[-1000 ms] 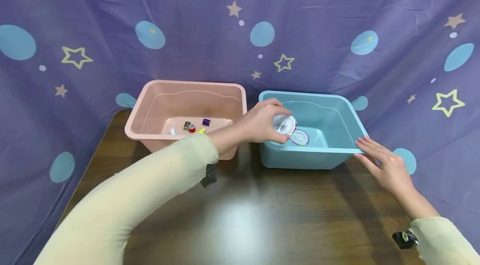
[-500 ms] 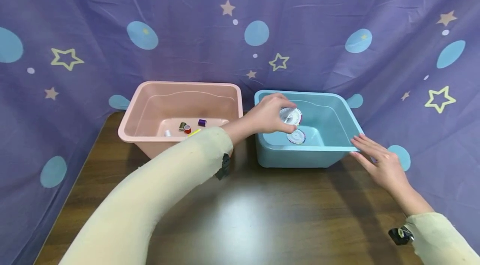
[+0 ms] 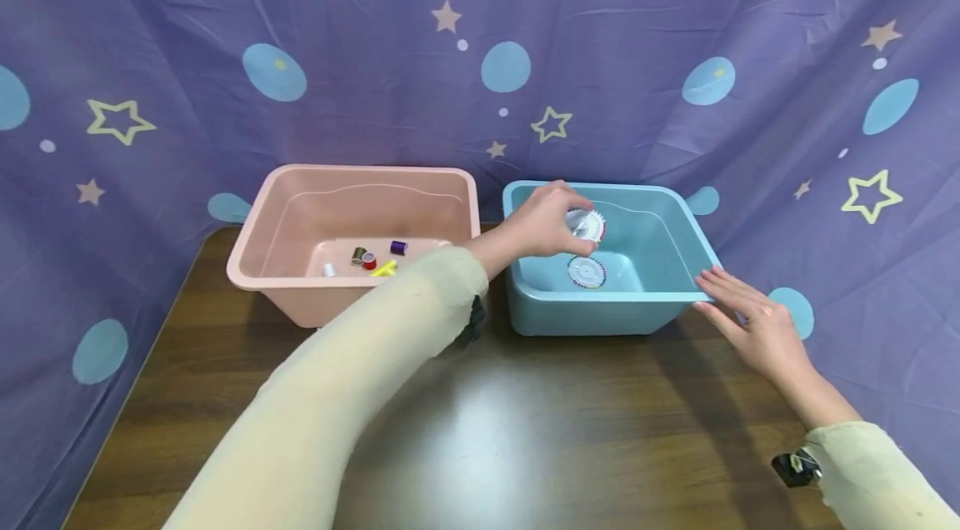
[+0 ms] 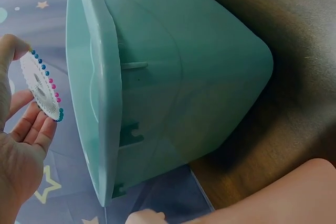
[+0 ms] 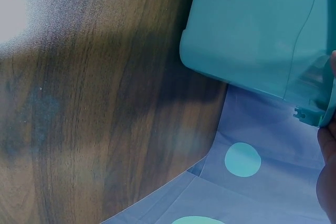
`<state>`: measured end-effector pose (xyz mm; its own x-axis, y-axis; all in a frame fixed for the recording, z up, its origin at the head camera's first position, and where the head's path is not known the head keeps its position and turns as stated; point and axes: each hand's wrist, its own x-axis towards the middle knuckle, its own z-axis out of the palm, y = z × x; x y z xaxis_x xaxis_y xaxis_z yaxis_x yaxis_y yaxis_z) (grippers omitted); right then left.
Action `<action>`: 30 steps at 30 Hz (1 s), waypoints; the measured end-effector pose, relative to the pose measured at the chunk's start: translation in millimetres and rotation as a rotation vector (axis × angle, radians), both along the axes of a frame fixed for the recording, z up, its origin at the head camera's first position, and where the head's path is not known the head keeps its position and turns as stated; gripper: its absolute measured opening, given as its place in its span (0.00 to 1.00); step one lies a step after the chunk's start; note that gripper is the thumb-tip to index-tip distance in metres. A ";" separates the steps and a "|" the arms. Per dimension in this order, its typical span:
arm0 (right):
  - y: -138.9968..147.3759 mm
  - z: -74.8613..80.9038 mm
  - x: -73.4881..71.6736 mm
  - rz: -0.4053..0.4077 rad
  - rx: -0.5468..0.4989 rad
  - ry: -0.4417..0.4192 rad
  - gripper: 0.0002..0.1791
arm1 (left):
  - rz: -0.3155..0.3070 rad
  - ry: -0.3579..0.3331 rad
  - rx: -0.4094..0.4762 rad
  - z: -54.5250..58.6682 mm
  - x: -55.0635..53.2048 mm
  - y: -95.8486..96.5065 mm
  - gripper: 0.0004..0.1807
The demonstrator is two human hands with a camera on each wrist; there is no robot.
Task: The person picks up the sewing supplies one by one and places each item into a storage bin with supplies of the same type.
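Observation:
My left hand [image 3: 549,223] is above the left part of the blue bin [image 3: 600,315]. Between its thumb and fingers it pinches a white pin wheel [image 4: 39,85] rimmed with coloured pin heads, blue and pink ones showing in the left wrist view. A second pin wheel [image 3: 587,272] lies flat on the bin's floor, below the held one. At the bin's front right corner, my right hand [image 3: 763,337] rests on the rim with its fingers extended, the thumb on the outer side.
Left of the blue bin stands a pink bin [image 3: 300,297]. Inside it are a green spool [image 3: 359,255], a red spool [image 3: 369,261], a purple spool [image 3: 398,247], a white item [image 3: 328,270] and yellow pieces [image 3: 385,269]. A patterned purple curtain [image 3: 375,113] hangs behind the wooden table [image 3: 570,422].
The left hand has carried the held pin wheel slightly right and farther over the blue bin. The whole head view has shifted a little. My right hand stays on the rim.

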<state>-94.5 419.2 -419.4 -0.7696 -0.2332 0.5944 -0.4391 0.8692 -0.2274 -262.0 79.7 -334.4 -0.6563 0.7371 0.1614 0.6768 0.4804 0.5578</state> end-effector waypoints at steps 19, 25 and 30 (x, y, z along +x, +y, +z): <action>-0.7 -1.1 -0.8 0.002 -0.018 0.009 0.24 | 0.037 -0.147 -0.089 -14.0 -20.9 16.7 0.34; -1.6 -0.3 -1.1 0.008 -0.019 0.018 0.31 | 0.051 -0.178 -0.124 -14.7 -23.2 17.3 0.34; -2.2 -1.2 -1.8 0.008 -0.021 0.023 0.29 | 0.074 -0.205 -0.150 -14.7 -23.3 15.7 0.35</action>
<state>-96.3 417.0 -420.6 -0.7537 -0.2260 0.6171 -0.4510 0.8609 -0.2356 -285.3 95.4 -349.1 -0.7171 0.6914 -0.0875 0.5171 0.6120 0.5984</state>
